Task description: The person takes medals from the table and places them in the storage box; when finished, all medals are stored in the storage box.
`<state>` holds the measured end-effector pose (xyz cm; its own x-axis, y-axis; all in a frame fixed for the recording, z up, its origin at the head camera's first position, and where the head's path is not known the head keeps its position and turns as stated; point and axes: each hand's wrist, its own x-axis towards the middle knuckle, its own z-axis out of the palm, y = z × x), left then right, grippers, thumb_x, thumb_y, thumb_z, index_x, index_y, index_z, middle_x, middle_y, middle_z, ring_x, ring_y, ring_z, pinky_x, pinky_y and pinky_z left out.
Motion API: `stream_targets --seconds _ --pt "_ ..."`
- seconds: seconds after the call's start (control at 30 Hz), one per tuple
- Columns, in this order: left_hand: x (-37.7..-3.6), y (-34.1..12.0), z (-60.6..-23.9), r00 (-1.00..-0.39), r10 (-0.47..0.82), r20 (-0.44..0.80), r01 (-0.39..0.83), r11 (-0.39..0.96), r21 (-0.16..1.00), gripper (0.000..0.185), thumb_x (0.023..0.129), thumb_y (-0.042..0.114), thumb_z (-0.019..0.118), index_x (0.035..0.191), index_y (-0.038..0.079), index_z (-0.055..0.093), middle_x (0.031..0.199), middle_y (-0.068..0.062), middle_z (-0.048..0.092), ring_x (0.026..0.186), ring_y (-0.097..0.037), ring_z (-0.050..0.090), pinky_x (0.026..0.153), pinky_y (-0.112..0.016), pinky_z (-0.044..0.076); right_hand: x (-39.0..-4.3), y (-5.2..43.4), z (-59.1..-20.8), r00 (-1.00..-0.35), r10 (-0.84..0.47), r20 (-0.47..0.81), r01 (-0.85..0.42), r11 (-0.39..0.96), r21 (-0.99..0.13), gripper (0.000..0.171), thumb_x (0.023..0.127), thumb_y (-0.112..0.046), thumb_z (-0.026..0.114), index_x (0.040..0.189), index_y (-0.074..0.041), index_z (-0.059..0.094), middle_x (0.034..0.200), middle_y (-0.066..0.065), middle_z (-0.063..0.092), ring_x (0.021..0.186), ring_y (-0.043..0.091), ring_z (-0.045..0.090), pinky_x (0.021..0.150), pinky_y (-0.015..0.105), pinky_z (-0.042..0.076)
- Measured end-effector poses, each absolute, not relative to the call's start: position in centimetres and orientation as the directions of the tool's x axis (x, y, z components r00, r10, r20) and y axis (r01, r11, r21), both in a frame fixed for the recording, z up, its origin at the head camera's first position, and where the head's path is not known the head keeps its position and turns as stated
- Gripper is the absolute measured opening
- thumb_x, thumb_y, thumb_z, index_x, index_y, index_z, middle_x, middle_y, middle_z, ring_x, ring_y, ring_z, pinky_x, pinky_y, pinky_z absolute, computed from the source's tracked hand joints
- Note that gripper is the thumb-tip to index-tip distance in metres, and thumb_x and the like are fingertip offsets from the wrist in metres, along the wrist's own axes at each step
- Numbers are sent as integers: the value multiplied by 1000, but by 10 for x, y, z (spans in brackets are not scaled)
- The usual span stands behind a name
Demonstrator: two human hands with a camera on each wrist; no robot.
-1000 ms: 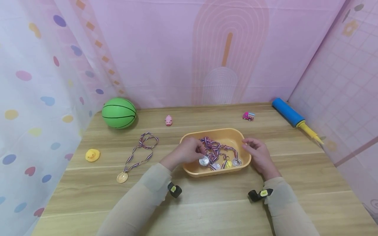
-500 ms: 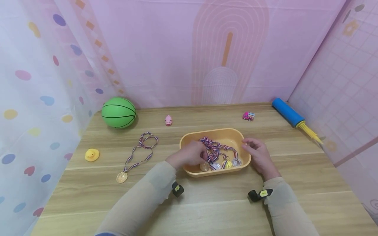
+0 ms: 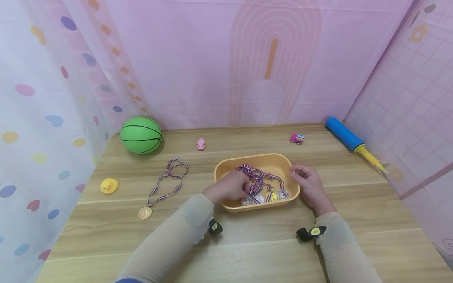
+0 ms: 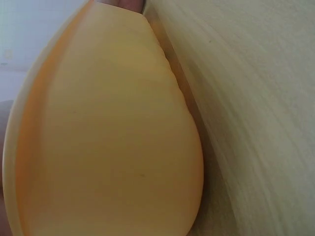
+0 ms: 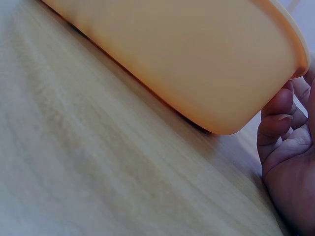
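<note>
Several medals with striped ribbons lie in a light-orange plastic basin [image 3: 262,157], among them a gold medal [image 3: 271,196] and a silver medal [image 3: 283,194]. My left hand [image 3: 233,184] reaches over the basin's left side, curled fingers pinching among the tangled ribbons [image 3: 255,181]. Its fingertips are partly hidden; just below them a silver medal [image 3: 247,201] lies by the near wall. At the right end, my right hand [image 3: 309,184] holds the basin's rim, and the right wrist view shows curled fingers [image 5: 278,125] under that rim. The left wrist view mostly shows the basin's outer wall [image 4: 113,123].
Left of the basin, a gold medal [image 3: 145,212] lies with its ribbon stretched out. A yellow duck [image 3: 109,186], green ball [image 3: 141,135], pink pig [image 3: 201,144] and small toy truck [image 3: 297,138] stand around. A blue hand pump [image 3: 345,135] lies at back right.
My left hand has moved slightly right and deeper into the basin. The silver medal it held up is now lower, beside the near wall. My right hand has stayed at the rim.
</note>
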<state>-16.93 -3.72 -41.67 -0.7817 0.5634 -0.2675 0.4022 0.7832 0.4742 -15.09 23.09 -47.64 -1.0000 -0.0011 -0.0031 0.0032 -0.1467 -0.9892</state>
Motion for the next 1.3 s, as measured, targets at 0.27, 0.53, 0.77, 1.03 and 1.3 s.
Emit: stream_targets --seconds 0.27,0.53,0.77,1.03,1.3 --pt "-169 -38 -417 -778 562 -280 390 782 486 16 79 8 77 71 15 64 70 5 59 74 -14 53 68 -24 44 -151 231 -478 -1000 -1 -1 1 -153 -988 11 89 -7 67 98 -12 68 92 -2 57 87 13 51 74 19 49" --pt "-170 -40 -420 -780 587 -219 419 748 515 15 77 9 77 71 15 66 67 7 59 69 -12 54 64 -24 44 -151 231 -482 -999 12 32 -33 -133 -991 15 89 -4 66 94 -18 68 90 -4 58 85 11 50 72 17 48" --pt "-170 -43 -418 -792 589 -164 415 715 563 10 77 9 77 79 14 69 68 7 61 65 -8 56 58 -22 47 -151 231 -483 -998 10 55 -56 -136 -989 17 89 -3 65 93 -19 69 90 -4 59 84 10 50 71 17 47" --pt "-167 -58 -403 -827 560 -52 397 647 652 13 80 8 76 92 7 71 75 7 64 70 -8 59 65 -22 50 -151 233 -481 -1000 3 30 -30 -121 -992 10 90 -6 66 96 -14 68 91 -3 59 84 11 52 71 18 48" --pt "-152 -113 -385 -911 410 40 298 590 750 17 85 13 72 100 6 69 84 2 65 77 -14 60 70 -29 52 -152 233 -481 -999 3 40 -41 -125 -991 10 90 -5 66 97 -12 68 90 -3 59 84 11 51 71 18 48"
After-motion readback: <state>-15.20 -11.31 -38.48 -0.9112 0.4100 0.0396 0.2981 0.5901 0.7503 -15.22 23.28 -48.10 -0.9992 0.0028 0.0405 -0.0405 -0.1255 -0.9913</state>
